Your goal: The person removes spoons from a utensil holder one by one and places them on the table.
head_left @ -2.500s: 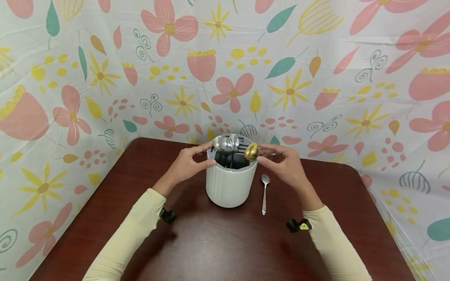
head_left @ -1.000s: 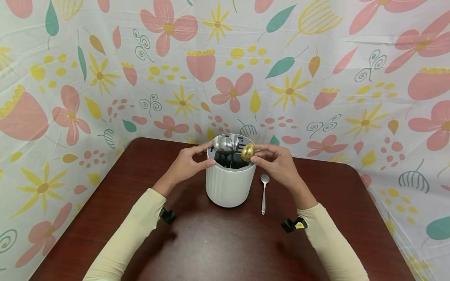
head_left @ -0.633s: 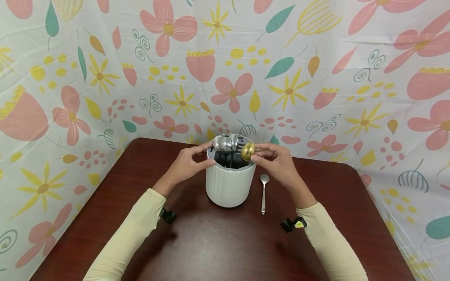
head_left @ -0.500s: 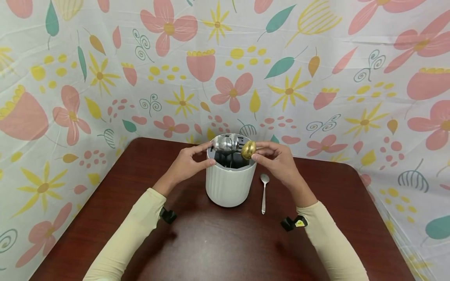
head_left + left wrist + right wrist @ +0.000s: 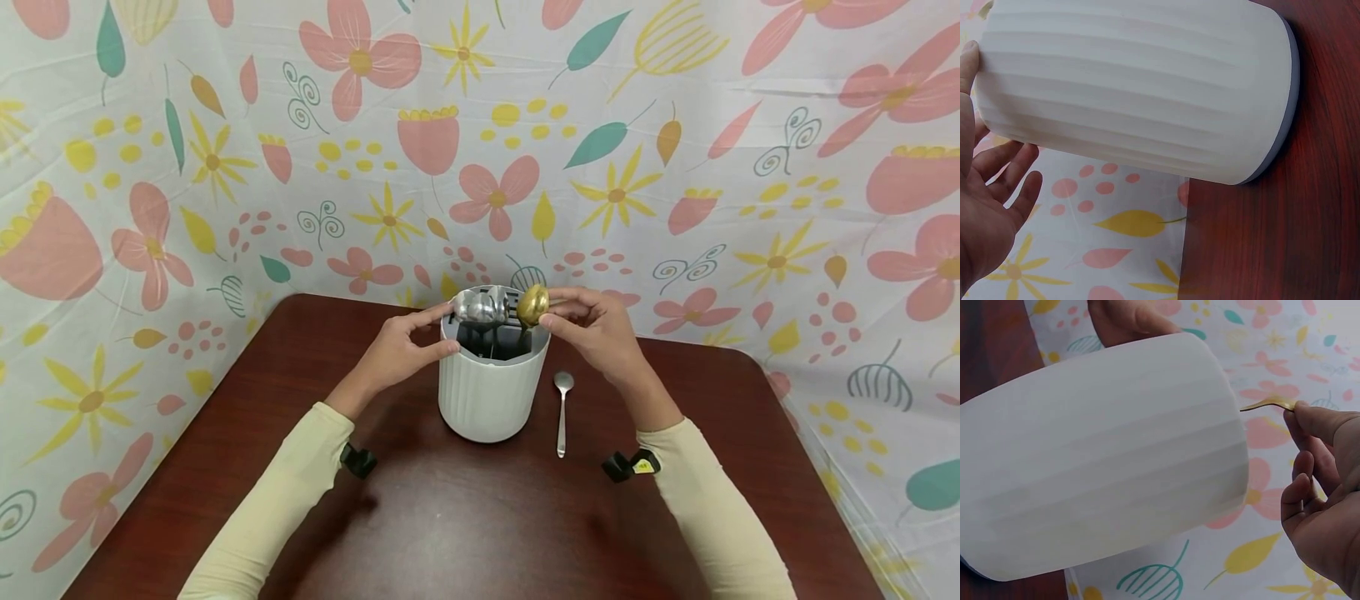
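Note:
A white ribbed utensil holder [image 5: 487, 400] stands upright on the table, a dark divided insert in its mouth. My left hand [image 5: 405, 346] grips its left rim, thumb at the front and fingers behind; the left wrist view shows the fingers [image 5: 1013, 165] against the ribbed wall. Silver spoons [image 5: 480, 308] stand in the holder, bowls up at the left back. With thumb and index finger, my right hand [image 5: 600, 329] pinches a gold spoon [image 5: 533, 305] close under its bowl, over the right rim. Its handle reaches down into the holder.
A small silver teaspoon [image 5: 562, 414] lies on the dark red-brown table [image 5: 442, 517], right of the holder. A flower-printed cloth [image 5: 495, 125] hangs behind the table and along both sides.
Over the last half second the gold spoon has risen a little with my right hand. Earlier it shifted slightly left over the holder. My left hand and the holder have stayed put.

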A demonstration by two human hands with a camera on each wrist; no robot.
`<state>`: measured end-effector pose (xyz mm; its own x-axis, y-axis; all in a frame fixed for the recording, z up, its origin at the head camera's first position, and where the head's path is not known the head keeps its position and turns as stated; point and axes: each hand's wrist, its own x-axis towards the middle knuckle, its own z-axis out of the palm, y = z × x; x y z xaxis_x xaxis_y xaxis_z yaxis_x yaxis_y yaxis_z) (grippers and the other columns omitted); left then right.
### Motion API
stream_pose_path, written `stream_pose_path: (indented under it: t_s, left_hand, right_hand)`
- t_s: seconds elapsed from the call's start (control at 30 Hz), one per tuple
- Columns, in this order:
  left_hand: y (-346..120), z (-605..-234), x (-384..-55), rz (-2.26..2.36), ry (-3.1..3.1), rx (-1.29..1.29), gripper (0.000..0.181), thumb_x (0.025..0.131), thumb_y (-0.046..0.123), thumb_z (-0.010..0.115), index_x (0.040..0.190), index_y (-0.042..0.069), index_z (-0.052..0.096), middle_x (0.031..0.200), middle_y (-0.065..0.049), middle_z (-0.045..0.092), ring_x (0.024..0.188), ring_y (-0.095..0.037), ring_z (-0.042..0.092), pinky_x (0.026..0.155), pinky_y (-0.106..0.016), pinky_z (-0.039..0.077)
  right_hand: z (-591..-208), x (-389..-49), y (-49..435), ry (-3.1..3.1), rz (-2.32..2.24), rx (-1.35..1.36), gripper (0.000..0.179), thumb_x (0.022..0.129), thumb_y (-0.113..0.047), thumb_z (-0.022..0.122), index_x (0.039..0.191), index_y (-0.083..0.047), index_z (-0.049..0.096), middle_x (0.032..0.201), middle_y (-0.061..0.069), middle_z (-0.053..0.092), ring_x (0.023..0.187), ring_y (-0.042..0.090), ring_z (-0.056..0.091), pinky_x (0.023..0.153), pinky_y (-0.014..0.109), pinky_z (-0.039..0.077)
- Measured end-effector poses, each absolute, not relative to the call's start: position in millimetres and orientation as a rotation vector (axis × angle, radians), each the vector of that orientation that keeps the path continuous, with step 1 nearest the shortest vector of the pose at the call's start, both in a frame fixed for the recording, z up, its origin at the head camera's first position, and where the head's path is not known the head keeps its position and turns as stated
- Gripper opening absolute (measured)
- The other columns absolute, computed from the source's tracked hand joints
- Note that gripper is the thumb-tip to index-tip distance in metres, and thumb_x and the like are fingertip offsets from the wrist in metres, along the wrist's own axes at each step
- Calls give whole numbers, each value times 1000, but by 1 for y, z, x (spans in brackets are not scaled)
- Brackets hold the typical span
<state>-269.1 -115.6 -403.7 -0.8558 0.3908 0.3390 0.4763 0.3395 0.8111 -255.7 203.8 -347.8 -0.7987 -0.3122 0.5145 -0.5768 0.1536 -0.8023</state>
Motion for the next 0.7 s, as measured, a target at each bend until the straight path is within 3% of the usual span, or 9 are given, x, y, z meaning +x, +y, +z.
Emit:
stream_pose_path:
  t_s: [0.27,0.53,0.7]
  left_hand:
    - [-115,-403,-268,-1566,-2495,-822,62,92,37,78,149,34,53,151,15,52,139,-17,48,109,-55,42]
    - [-116,-403,-268,-1587,-2482,-834,62,92,40,78,149,33,53,152,14,51,140,-19,47,109,-59,41]
    - [-116,-404,-268,-1595,-2483,-832,63,92,40,77,150,31,54,152,13,51,141,-20,46,109,-59,41]
  right_hand:
    - [-338,-254,205,-2163,1782,824,32,92,-1,75,122,9,69,91,2,78,74,9,65,62,21,47]
    - [-323,-258,201,-2022,1808,874,31,90,10,70,121,8,69,87,-3,77,73,10,66,61,21,47]
    - [-310,-260,198,-1973,1779,903,28,91,1,74,119,4,72,85,-1,77,72,10,66,62,20,47]
